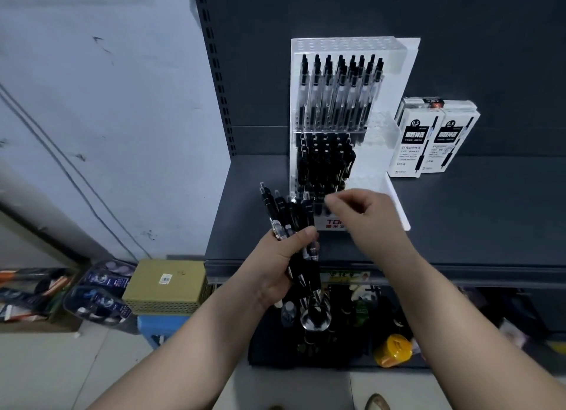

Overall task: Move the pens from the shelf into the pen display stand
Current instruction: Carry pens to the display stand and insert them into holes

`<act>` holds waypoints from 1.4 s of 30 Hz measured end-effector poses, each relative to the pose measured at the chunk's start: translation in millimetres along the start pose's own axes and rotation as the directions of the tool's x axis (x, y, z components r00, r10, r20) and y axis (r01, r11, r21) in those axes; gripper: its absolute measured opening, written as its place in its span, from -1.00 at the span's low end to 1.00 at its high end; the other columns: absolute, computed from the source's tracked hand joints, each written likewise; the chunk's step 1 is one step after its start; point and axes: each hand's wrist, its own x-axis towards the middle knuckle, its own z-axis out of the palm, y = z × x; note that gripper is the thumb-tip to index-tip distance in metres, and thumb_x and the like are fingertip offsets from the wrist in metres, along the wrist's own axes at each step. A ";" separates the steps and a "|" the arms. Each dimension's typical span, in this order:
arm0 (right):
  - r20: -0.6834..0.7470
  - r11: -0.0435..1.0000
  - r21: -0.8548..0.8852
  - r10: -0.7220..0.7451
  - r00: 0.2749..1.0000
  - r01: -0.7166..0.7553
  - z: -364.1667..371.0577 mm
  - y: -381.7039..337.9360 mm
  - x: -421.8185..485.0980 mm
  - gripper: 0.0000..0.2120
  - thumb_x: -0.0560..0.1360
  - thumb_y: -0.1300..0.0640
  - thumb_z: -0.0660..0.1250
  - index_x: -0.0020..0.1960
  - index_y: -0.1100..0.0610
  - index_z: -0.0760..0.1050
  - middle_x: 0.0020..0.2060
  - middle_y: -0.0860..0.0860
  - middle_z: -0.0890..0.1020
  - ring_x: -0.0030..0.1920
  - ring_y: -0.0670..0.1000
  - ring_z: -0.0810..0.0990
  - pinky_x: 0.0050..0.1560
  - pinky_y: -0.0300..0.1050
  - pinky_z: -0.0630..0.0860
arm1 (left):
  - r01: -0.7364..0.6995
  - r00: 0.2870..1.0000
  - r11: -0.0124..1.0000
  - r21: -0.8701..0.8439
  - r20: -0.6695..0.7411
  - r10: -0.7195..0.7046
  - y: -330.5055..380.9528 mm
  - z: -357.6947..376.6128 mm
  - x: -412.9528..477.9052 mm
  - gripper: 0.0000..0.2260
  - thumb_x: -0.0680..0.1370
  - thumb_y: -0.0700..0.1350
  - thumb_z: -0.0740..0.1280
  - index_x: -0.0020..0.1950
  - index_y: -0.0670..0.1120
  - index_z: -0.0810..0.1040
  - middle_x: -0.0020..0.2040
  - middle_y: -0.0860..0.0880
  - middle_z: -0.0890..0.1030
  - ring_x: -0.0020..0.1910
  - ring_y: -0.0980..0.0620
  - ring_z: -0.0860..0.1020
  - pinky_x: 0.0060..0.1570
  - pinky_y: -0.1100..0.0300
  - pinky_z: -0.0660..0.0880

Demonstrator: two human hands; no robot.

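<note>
A clear acrylic pen display stand (pixel 398 72) stands on the dark shelf (pixel 459 213). Its upper tier holds several clear-barrelled black pens (pixel 340 91), and its lower tier is packed with black pens (pixel 324 164). My left hand (pixel 281 256) grips a bundle of black pens (pixel 284 213), tips pointing down, just left of the stand's base. My right hand (pixel 364 216) hovers at the stand's front row, thumb and forefinger pinched together on the top of a black pen there. That hand hides part of the front row.
Two white pen boxes (pixel 432 137) stand on the shelf to the right of the stand. A tan perforated box (pixel 165 284) sits on a blue stool (pixel 156 324) at lower left. Below the shelf lie dark goods and a yellow container (pixel 393 350).
</note>
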 end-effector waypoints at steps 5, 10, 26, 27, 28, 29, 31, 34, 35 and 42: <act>0.172 0.953 0.199 0.196 0.965 -0.229 1.5 -5.7 -1.3 -0.90 0.43 0.23 0.46 -0.18 0.08 0.57 -0.35 -0.02 0.61 -0.45 -0.22 0.56 -0.42 -0.37 0.45 | 0.011 0.998 1.000 -0.008 0.055 -0.010 -4.4 7.6 3.3 -0.55 0.39 -0.19 0.41 0.26 -0.26 0.50 0.08 -0.24 0.62 0.02 -0.16 0.62 0.01 -0.03 0.57; 0.138 0.943 0.212 0.230 0.963 -0.256 0.0 -5.3 -2.9 -0.92 0.47 0.24 0.42 -0.05 0.23 0.57 -0.38 0.04 0.60 -0.45 -0.08 0.55 -0.39 -0.27 0.53 | -0.003 1.000 1.000 -0.002 0.026 0.003 -5.7 11.4 7.9 -0.59 0.37 -0.21 0.40 0.22 -0.24 0.54 0.11 -0.25 0.62 0.06 -0.18 0.61 0.04 -0.02 0.57; -0.402 0.954 0.188 -0.142 0.905 0.233 -39.9 -32.6 31.0 -0.82 0.47 0.28 0.40 -0.13 0.00 0.57 -0.31 -0.08 0.63 -0.26 -0.13 0.62 -0.12 -0.22 0.61 | 0.010 0.989 1.000 -0.008 -0.148 -0.011 5.0 3.9 12.3 -0.89 0.54 -0.23 0.32 -0.10 -0.23 0.62 -0.24 -0.09 0.64 -0.27 0.06 0.61 -0.13 0.19 0.59; -0.414 0.953 0.168 -0.162 0.896 0.250 -36.9 -31.8 32.1 -0.82 0.48 0.26 0.40 -0.12 -0.01 0.56 -0.29 -0.08 0.62 -0.24 -0.11 0.61 -0.10 -0.20 0.61 | 0.006 0.989 1.000 0.000 -0.150 -0.006 5.3 4.9 12.3 -0.88 0.54 -0.24 0.32 -0.13 -0.22 0.63 -0.24 -0.09 0.65 -0.27 0.05 0.62 -0.09 0.17 0.59; -0.422 0.955 0.146 -0.175 0.890 0.257 -33.7 -28.3 33.7 -0.83 0.48 0.25 0.40 -0.11 -0.03 0.55 -0.27 -0.08 0.62 -0.21 -0.08 0.61 -0.07 -0.17 0.61 | 0.001 0.989 1.000 0.004 -0.151 -0.001 5.6 5.8 11.9 -0.87 0.54 -0.25 0.32 -0.16 -0.20 0.64 -0.24 -0.10 0.66 -0.26 0.05 0.62 -0.06 0.15 0.58; -0.423 0.957 0.127 -0.184 0.887 0.260 -31.0 -24.4 35.4 -0.84 0.48 0.23 0.40 -0.10 -0.04 0.55 -0.25 -0.08 0.62 -0.18 -0.04 0.62 -0.05 -0.13 0.61 | -0.004 0.988 1.000 0.006 -0.151 0.005 5.9 6.4 11.7 -0.85 0.54 -0.25 0.32 -0.19 -0.19 0.65 -0.24 -0.10 0.66 -0.26 0.05 0.62 -0.05 0.14 0.58; -0.399 0.962 0.127 -0.176 0.900 0.244 -26.0 -16.2 38.8 -0.88 0.49 0.21 0.39 -0.07 0.00 0.57 -0.23 -0.06 0.63 -0.15 -0.01 0.62 -0.04 -0.12 0.61 | -0.012 0.988 1.000 0.006 -0.151 0.013 6.2 7.1 11.1 -0.84 0.53 -0.26 0.32 -0.20 -0.19 0.65 -0.23 -0.10 0.67 -0.25 0.05 0.63 -0.05 0.14 0.59; -0.342 0.983 0.069 -0.138 0.930 0.172 -15.1 -0.4 41.5 -0.90 0.49 0.22 0.40 -0.05 0.05 0.58 -0.26 -0.06 0.63 -0.21 -0.08 0.60 -0.08 -0.22 0.59 | -0.022 0.988 1.000 0.005 -0.150 0.023 6.2 7.3 9.6 -0.89 0.53 -0.27 0.31 -0.13 -0.20 0.63 -0.19 -0.09 0.68 -0.22 0.05 0.63 -0.09 0.15 0.60; -0.328 0.988 0.038 -0.127 0.936 0.148 -11.7 5.0 41.2 -0.90 0.48 0.22 0.40 -0.09 0.04 0.58 -0.29 -0.08 0.61 -0.26 -0.13 0.57 -0.13 -0.26 0.56 | -0.024 0.989 1.000 0.005 -0.147 0.024 6.1 7.3 9.2 -0.91 0.54 -0.27 0.31 -0.10 -0.20 0.62 -0.17 -0.09 0.68 -0.21 0.05 0.64 -0.10 0.15 0.60; -0.327 0.982 -0.127 -0.177 0.928 0.143 -3.2 13.9 36.3 -0.92 0.50 0.20 0.40 -0.15 0.07 0.54 -0.38 -0.18 0.52 -0.38 -0.30 0.47 -0.32 -0.48 0.37 | -0.021 0.993 0.999 -0.044 -0.119 0.015 4.4 9.6 9.5 -0.92 0.53 -0.27 0.33 -0.02 -0.21 0.59 -0.18 -0.10 0.67 -0.22 0.03 0.65 -0.16 0.15 0.60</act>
